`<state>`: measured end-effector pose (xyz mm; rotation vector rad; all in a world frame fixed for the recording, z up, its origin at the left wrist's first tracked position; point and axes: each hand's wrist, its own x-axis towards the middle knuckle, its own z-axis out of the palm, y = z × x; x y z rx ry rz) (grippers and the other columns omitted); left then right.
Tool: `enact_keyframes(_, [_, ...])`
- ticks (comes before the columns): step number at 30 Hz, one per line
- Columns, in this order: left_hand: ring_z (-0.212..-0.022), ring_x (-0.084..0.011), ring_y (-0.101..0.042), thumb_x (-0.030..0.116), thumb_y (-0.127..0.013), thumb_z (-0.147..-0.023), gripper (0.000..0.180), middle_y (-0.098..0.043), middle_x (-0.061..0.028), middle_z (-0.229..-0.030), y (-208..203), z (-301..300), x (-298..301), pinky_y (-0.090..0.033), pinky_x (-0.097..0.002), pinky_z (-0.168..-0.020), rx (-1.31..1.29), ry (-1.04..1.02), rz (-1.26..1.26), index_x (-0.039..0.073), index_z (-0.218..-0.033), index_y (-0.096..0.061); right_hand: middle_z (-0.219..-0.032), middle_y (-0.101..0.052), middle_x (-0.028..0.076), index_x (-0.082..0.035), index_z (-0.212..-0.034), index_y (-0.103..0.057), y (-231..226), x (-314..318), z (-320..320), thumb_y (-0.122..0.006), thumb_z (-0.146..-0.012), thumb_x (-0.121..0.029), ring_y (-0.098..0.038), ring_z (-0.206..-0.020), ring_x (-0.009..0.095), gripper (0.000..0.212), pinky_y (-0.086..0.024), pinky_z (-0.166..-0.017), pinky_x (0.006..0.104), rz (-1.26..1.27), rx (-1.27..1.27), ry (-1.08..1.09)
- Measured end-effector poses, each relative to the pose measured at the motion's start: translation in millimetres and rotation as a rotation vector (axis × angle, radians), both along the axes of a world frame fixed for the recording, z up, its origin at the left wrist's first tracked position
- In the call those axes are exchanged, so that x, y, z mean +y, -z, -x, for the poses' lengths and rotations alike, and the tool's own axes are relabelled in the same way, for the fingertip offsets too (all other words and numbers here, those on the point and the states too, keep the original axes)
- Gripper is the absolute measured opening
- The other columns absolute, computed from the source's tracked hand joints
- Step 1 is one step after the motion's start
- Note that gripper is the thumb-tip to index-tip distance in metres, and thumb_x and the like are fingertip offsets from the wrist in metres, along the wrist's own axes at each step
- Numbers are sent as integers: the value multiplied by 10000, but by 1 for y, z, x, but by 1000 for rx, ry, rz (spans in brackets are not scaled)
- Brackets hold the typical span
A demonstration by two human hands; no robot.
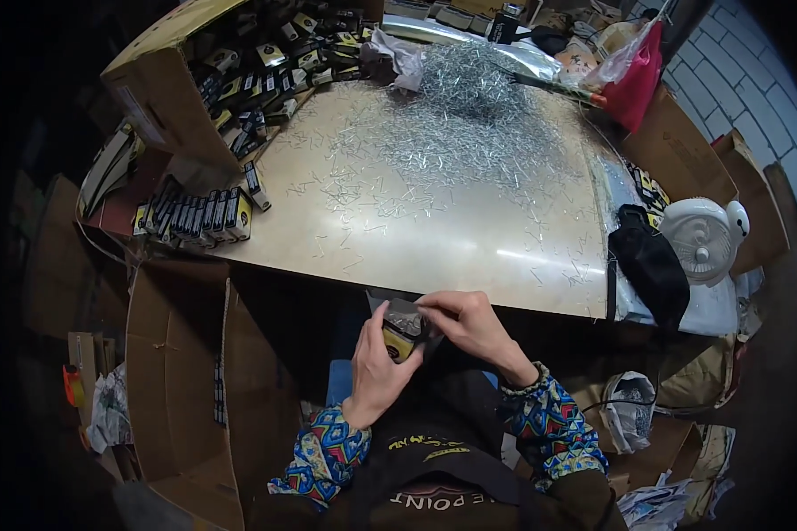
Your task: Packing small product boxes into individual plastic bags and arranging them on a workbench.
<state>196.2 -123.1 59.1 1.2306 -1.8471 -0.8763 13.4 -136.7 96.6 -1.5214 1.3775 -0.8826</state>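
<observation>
metal pieces [474,93] look shiny; the tabletop [416,243] glossy; the carton [175,372] matt cardboard.

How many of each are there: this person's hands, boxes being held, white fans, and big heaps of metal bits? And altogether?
Hands: 2 (left hand, right hand)
Held small box: 1
White fan: 1
Heap of metal bits: 1
Total: 5

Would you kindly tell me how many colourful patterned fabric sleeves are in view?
2: the left sleeve runs back from the left hand; the right sleeve runs back from the right hand.
</observation>
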Motion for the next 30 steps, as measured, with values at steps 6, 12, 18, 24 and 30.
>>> enact_keyframes(6, [-1018,-409,-624,148,-789,-739,747,-584,-241,-1156,2,-2,-5,-520,-432,-837,94,-81,-74,-1,-1342,-375,-942,-683,117,-3,-1044,-694,17,14,-5,-668,-877,-44,-669,-829,181,175,-534,-719,283,292,-53,152])
enact_keyframes(12, [-981,-429,-639,162,-784,-754,786,-588,-249,-1158,12,0,2,-541,-440,-795,49,-62,65,21,-1376,-324,-1212,-622,178,-43,-1120,-662,27,23,-28,-743,-804,-125,-622,-1041,344,336,-530,-859,380,510,173,-2])
enact_keyframes(18, [-964,-440,-636,145,-777,-742,782,-592,-244,-1140,11,2,-2,-548,-442,-756,75,-73,141,30,-1364,-319,-1196,-646,158,0,-1113,-654,27,28,-36,-736,-813,-50,-673,-998,220,315,-541,-809,300,518,40,157])
enact_keyframes(24, [-952,-435,-628,139,-766,-736,758,-603,-234,-1113,9,4,-4,-533,-447,-752,-118,-34,258,31,-1345,-327,-1152,-678,167,18,-1155,-663,28,33,-51,-716,-838,-41,-677,-980,187,327,-545,-818,282,321,-170,315])
enact_keyframes(30, [-931,-428,-619,112,-740,-745,632,-598,-226,-1069,-3,5,-3,-516,-446,-737,-136,-112,45,8,-1273,-409,-1015,-727,145,20,-1070,-706,25,37,-57,-691,-858,-28,-701,-904,151,218,-562,-766,257,132,-343,372])
